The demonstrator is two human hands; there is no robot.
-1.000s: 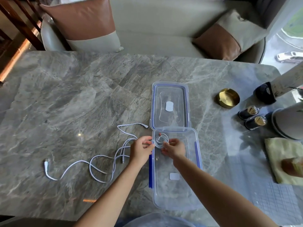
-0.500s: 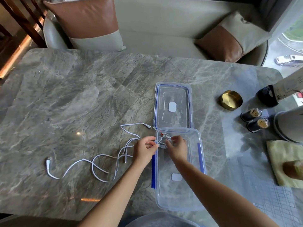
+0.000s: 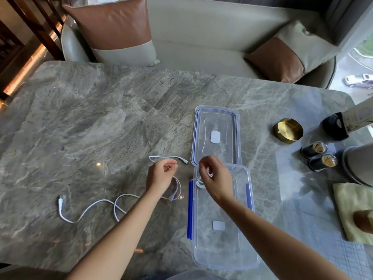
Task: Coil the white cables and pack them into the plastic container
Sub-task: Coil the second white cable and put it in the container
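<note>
Head view is looking down on a grey marble table (image 3: 101, 118), where a clear plastic container (image 3: 220, 249) is lying open close to the person, its blue side latches (image 3: 189, 209) hanging outward. Its lid (image 3: 222, 122) is resting flat on the table just beyond it, right at the container's far rim. Inside the container, a small coiled white cable (image 3: 198, 182) is sitting in the far left corner, partly hidden under the right hand (image 3: 214, 176), and a white label (image 3: 218, 225) is showing on the floor nearer the person. The right hand is hovering over that corner with its fingers curled and the thumb close to the fingertips, but blur is making it impossible to tell whether they are pinching anything. The left hand (image 3: 160, 176) is hanging just left of the container, over the table, with fingers loosely curled toward the thumb; whether they are gripping a strand cannot be told. A loose white cable (image 3: 90, 207) is sprawling on the table to the left of the container and looping beneath the left hand, with one plug end (image 3: 60, 201) lying far left and another (image 3: 184, 161) pointing toward the lid. To the right, a gold ashtray (image 3: 288, 130), two dark jars (image 3: 313, 151) and a yellow cloth (image 3: 351, 209) are sitting well apart from the container.
</note>
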